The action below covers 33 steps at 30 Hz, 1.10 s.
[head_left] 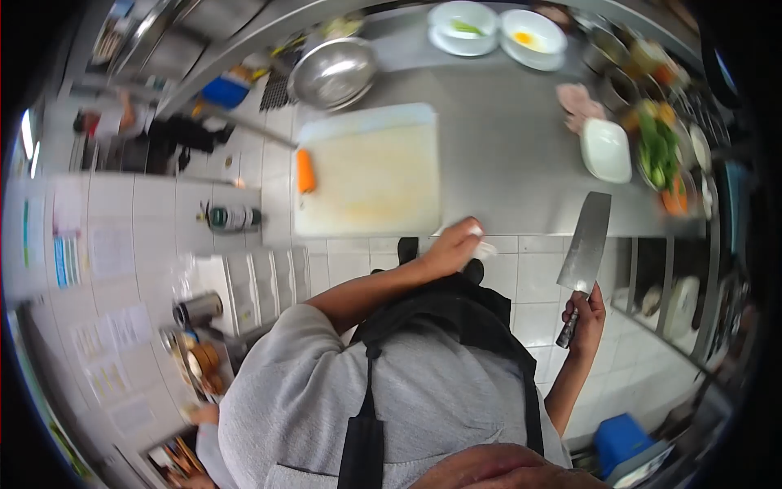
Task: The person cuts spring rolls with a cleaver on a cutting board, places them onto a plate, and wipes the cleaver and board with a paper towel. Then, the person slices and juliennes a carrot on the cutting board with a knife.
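In my right hand is a cleaver, gripped by its dark patterned handle with the broad blade pointing away from me. My left hand is closed around a crumpled white cloth or paper towel, in front of my apron at the counter's near edge. A white cutting board lies beyond it to the left, one corner close to my fingers. On the board's left side rests a peeled carrot. Neither hand touches the board or the carrot.
On the steel counter stand a metal bowl, two white bowls at the back, and a white dish beside a pink cloth. Leafy greens and containers crowd the right. Another person is far left.
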Each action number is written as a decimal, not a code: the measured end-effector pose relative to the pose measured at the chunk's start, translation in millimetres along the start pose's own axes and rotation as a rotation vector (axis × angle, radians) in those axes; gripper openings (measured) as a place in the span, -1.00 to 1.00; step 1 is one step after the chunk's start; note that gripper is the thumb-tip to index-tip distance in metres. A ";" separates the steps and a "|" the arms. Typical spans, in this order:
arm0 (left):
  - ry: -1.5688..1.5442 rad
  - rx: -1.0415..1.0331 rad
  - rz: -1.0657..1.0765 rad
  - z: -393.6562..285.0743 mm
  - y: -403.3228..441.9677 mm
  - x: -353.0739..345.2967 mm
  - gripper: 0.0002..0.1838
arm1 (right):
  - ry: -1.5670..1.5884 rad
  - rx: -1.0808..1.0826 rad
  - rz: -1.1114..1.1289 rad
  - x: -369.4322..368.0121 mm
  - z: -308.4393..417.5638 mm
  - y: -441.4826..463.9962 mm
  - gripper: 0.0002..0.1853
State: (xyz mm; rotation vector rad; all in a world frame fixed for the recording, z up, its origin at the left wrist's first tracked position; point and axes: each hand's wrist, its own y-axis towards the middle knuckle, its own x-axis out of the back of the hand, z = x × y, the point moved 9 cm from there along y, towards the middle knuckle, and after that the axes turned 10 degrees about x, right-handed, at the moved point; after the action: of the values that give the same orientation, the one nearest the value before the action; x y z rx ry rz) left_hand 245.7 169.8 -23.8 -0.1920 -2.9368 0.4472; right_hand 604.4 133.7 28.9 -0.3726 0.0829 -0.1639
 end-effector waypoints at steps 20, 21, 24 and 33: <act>-0.507 0.102 -1.262 159.3 -174.5 586.4 -0.66 | -1.413 0.492 0.609 -401.7 -26.2 5.1 -0.55; -0.516 0.101 -1.241 185.3 -150.7 599.1 -0.66 | -1.474 0.460 0.602 -404.4 -28.9 5.5 -0.55; 0.225 0.201 -1.366 192.2 -116.1 611.1 -0.72 | -1.500 0.538 0.584 -406.8 -33.1 13.5 -0.55; 1.231 -0.345 -0.285 26.7 -71.4 430.3 -0.38 | -1.460 0.487 0.460 -412.0 -29.8 9.3 -0.71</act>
State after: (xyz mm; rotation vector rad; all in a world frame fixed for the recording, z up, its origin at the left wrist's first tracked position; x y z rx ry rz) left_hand -187.2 159.6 34.2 -0.0445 -1.7467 -0.1984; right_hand 197.3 203.5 18.6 0.0877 -1.2848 0.5592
